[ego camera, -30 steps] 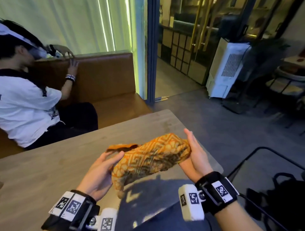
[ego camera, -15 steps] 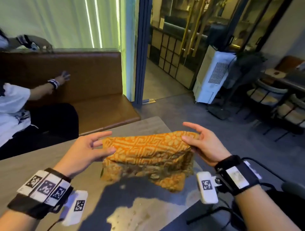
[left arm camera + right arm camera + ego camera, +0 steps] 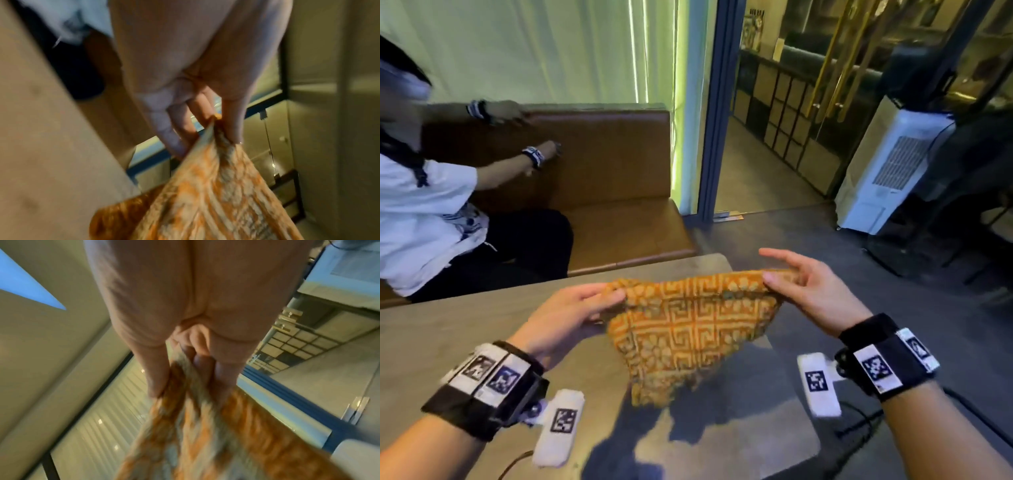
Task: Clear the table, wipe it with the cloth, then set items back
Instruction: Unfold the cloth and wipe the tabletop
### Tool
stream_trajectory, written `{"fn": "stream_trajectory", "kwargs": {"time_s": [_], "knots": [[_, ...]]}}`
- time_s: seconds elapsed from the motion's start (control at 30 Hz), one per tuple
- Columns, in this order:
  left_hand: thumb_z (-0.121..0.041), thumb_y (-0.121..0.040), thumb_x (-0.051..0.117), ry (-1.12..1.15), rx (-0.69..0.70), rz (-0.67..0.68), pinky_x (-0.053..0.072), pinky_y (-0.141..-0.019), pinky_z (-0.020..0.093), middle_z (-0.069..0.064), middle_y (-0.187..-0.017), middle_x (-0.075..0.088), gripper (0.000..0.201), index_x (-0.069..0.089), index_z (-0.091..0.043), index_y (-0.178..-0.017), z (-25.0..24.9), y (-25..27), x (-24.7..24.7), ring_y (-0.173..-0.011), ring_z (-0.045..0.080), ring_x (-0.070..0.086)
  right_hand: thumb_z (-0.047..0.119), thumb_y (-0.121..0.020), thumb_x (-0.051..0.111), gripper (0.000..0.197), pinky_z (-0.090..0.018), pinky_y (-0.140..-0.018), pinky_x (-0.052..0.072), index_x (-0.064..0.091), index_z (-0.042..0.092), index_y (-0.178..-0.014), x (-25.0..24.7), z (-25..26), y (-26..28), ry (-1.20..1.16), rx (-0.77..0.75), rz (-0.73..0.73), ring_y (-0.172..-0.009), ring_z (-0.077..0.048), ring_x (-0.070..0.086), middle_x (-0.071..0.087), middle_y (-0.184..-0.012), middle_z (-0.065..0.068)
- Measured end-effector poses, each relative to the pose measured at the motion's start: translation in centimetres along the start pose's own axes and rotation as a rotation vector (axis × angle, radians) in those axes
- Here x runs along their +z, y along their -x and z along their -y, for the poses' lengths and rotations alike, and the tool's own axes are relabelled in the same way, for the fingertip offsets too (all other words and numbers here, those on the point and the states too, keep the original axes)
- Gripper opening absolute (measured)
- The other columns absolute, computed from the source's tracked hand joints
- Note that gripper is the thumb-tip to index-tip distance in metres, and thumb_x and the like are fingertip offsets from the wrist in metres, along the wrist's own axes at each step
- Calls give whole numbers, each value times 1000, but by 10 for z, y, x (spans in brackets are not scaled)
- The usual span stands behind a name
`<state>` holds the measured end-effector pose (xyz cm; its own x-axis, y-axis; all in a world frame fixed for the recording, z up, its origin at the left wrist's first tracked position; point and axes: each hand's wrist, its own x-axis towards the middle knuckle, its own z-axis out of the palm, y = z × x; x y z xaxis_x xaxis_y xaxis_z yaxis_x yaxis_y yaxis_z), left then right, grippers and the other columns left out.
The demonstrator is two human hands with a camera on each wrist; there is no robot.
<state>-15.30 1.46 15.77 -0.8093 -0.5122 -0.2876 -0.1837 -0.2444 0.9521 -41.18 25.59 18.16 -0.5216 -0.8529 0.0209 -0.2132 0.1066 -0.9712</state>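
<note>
**Patterned cloth held taut above the table corner**

Nearest the camera, the left hand (image 3: 565, 317) pinches one upper corner of the orange woven cloth with a pale key-and-flower pattern (image 3: 688, 329); the left wrist view shows the thumb on one side and the fingers (image 3: 180, 126) on the other, with fabric squeezed between them. The right hand (image 3: 811, 291) pinches the opposite upper corner the same way, thumb against fingers, while one finger points out free above the edge. Held at both top corners, the cloth hangs clear of the surface as a flat panel with a ragged lower tip. My guess is that this grip serves to spread or refold it into a usable pad before wiping. The weave looks thick and soft, a little nubbly, and should drape instead of holding a crease.

Beneath it lies the grey matte rectangular table with a rounded corner (image 3: 448, 342), smooth and faintly mottled. No items show on the part in view, so clearing appears done and wiping not yet begun.

Beyond the table runs a brown leather-look bench seat (image 3: 613, 164), smooth and slightly glossy, where another person in a white shirt (image 3: 421, 212) reaches toward the backrest. Farther right stands a white boxy air cooler with a vented front (image 3: 887, 178)
</note>
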Motion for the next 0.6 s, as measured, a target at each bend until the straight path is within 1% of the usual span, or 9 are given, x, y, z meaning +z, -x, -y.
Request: {"fn": "stream_trajectory", "kwargs": {"time_s": [0.07,0.13,0.2,0.27,0.33,0.4,0.47,0.5,0.6], "knots": [[-40,-59,87,-100,125,-90,51,-90,35,18,-108,72,52,75,-7,-98,-7,3,2,-94,20,67,24,-86,72,42,-31,-89,55,62,17,-126,-28,-11,-5,256,70,87,-97,-20,70,74,-101,-8],[-41,-53,88,-200,234,-189,49,-90,35,15,-100,74,47,74,-7,-83,-13,8,11,-92,19,67,32,-82,76,26,-24,-77,53,72,23,-107,-45,-21,-13,476,75,158,-84,-7,69,75,-90,3],[-36,-59,90,-243,288,-244,48,-89,32,6,-106,72,36,68,-10,-71,-13,14,24,-99,15,67,45,-78,76,11,-19,-63,44,73,35,-81,-51,-23,-17,644,39,164,-67,2,62,71,-72,11],[-34,-73,83,-221,333,-231,47,-91,36,4,-110,71,31,60,-14,-70,-13,20,31,-102,15,65,56,-75,72,20,-19,-58,38,67,40,-64,-52,-22,-22,746,-85,60,-65,-3,58,63,-65,9],[-43,-80,73,-98,411,-236,48,-85,40,5,-95,69,31,55,-18,-80,-17,20,34,-93,19,62,56,-75,70,24,-22,-64,41,70,33,-68,-47,-15,-25,522,-243,-96,-73,-5,56,58,-76,6],[-49,-84,68,96,463,-311,53,-84,41,6,-107,67,43,56,-12,-104,-18,14,36,-103,28,61,54,-73,74,41,-25,-74,47,72,18,-93,-33,-5,-24,-66,-265,-124,-88,-9,62,65,-93,0],[-53,-78,75,215,359,-178,51,-95,48,14,-131,60,76,49,-7,-132,-7,6,47,-122,35,57,60,-58,84,81,-32,-80,56,64,7,-115,-13,-11,-20,-536,-29,42,-100,-19,68,71,-108,-8],[-51,-69,81,200,243,-94,51,-96,47,14,-133,60,82,52,-9,-133,11,7,57,-123,33,57,59,-51,88,89,-39,-86,56,63,7,-119,0,-25,-15,-599,126,139,-105,-23,68,71,-113,-11],[-25,-69,87,117,-126,-18,56,-89,38,12,-122,68,52,70,-13,-116,77,16,78,-114,30,64,59,-55,89,79,-51,-104,46,69,13,-116,34,-93,9,-324,454,248,-110,-26,66,70,-117,-9]]}}
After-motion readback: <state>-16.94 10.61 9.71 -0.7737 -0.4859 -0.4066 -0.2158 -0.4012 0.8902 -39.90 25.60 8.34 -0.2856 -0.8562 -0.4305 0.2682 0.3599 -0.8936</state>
